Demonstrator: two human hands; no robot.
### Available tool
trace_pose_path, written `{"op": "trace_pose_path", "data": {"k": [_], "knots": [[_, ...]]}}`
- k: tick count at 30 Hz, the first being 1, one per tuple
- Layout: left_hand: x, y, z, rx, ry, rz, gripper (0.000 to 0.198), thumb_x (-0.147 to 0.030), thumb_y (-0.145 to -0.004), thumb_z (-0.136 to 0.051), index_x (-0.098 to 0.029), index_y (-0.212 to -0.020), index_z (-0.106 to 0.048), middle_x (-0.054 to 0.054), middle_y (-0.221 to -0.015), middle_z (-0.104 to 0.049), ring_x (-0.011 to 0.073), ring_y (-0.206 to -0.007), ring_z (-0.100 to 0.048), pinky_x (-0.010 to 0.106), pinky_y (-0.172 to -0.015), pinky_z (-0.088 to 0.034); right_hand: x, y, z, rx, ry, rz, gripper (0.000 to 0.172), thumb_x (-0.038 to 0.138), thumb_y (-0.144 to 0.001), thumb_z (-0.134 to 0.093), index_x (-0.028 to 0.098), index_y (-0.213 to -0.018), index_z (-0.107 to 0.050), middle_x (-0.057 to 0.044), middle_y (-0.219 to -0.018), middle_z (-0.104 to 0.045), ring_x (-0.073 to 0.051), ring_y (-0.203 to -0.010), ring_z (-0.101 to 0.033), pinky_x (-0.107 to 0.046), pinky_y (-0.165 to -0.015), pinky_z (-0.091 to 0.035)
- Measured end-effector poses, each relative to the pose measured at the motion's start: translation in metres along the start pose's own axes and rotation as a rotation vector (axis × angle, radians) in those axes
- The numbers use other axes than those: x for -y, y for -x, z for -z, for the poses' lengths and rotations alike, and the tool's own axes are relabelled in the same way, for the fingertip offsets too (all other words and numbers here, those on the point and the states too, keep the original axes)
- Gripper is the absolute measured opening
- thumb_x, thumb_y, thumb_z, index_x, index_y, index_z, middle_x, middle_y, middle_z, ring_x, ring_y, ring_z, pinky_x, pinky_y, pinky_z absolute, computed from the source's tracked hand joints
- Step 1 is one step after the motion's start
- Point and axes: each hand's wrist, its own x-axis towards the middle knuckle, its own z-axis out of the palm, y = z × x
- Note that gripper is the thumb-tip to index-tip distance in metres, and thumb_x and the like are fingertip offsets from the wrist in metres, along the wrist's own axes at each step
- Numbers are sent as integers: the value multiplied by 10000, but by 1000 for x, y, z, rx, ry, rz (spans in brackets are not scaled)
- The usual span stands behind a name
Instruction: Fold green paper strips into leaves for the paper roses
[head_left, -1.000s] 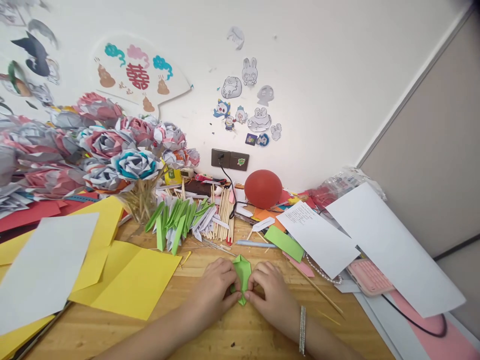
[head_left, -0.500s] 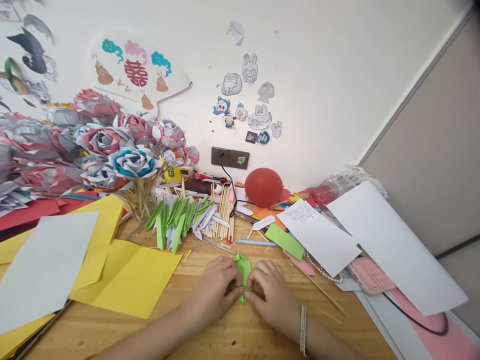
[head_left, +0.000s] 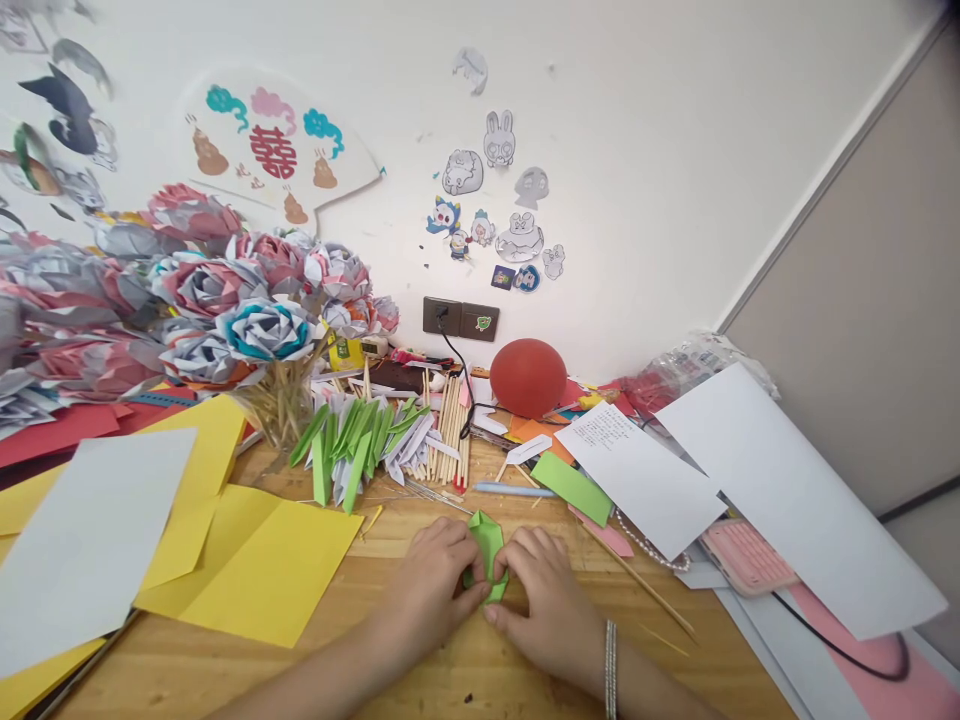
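Note:
A small piece of folded green paper (head_left: 489, 540) lies between my hands at the front middle of the wooden table. My left hand (head_left: 442, 570) pinches its left edge, thumb and fingers closed on it. From the other side my right hand (head_left: 536, 575) grips the lower right edge between thumb and fingertips. The paper's upper end shows creased, turned-in corners; part of its lower end is hidden by my fingers. Beyond it stands a cluster of folded green and white paper strips (head_left: 360, 450), beside a bundle of wooden sticks (head_left: 454, 425).
Yellow sheets (head_left: 277, 570) and a white sheet (head_left: 97, 540) lie at the left, below folded-paper flowers (head_left: 270, 328). A red balloon (head_left: 528, 377) rests near the wall. To the right are a green paper strip (head_left: 571, 487), white sheets (head_left: 795, 500) and a pink keyboard-like object (head_left: 750, 555).
My right thumb has moved slightly down and away from the left one at the paper's lower end. Both hands keep hold of the green paper.

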Motion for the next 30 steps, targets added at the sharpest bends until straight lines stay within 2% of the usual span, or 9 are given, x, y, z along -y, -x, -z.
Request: {"op": "trace_pose_path", "data": {"k": [3,6,10,13,15,20,22,25,30], "knots": [[0,1,0,3,2,15,101,-126,-712,-656,-185,-684,-579,9,-786,-578,196,-826,-515,288,-716,-367,-2,0,1,-3,-47,9,288,221,-622,-730,208,-776,-488,7,-829,-509,-210,-816,-459,-329,-726,-342],[0,2,0,-2,-4,21,93,-148,-719,-659,-187,-703,-576,11,-798,-579,201,-831,-512,294,-719,-370,-5,-3,-1,-48,-74,-11,189,131,-689,-641,202,-736,-472,11,-778,-513,-193,-779,-467,-312,-702,-343],[1,3,0,2,-17,37,89,-157,-717,-660,-187,-704,-577,14,-807,-579,206,-832,-509,301,-721,-369,-8,-5,-4,-104,-80,-39,190,24,-683,-523,201,-713,-461,8,-747,-516,-184,-743,-463,-296,-667,-343],[0,2,0,2,-4,51,100,-154,-704,-672,-188,-699,-578,12,-808,-584,208,-840,-511,305,-730,-372,-7,-4,-4,-133,-127,-70,180,29,-705,-503,199,-753,-472,8,-738,-518,-173,-709,-472,-281,-641,-354],[-1,1,-1,-2,14,46,97,-164,-718,-664,-187,-690,-574,17,-814,-591,211,-848,-514,310,-736,-378,-5,-3,-4,-80,-134,-2,144,107,-724,-578,198,-787,-487,5,-764,-529,-177,-724,-485,-286,-651,-363],[6,0,9,-39,141,-5,117,-105,-755,-570,-188,-682,-533,9,-780,-602,178,-792,-544,291,-720,-437,-5,0,-7,65,-25,187,241,276,-670,-730,205,-760,-517,-3,-828,-567,-207,-814,-493,-319,-719,-359],[15,-1,17,-72,185,-50,117,-88,-780,-506,-194,-760,-552,19,-843,-629,172,-826,-570,295,-748,-471,-9,0,-7,68,-27,216,196,254,-702,-699,204,-775,-524,-3,-821,-568,-201,-812,-493,-314,-719,-361],[31,-5,26,-94,103,-196,304,-65,-823,-405,-218,-1018,-581,52,-1107,-634,184,-1061,-549,362,-930,-438,-16,-2,-6,69,-30,262,120,203,-742,-632,202,-782,-519,-7,-809,-564,-195,-807,-493,-308,-712,-363],[46,-6,22,26,-118,-318,627,-27,-779,-427,-294,-1343,-373,33,-1390,-446,206,-1291,-374,440,-1046,-340,-21,-4,-1,59,-55,236,181,267,-744,-651,205,-762,-483,5,-774,-548,-180,-762,-486,-290,-682,-369]]}}
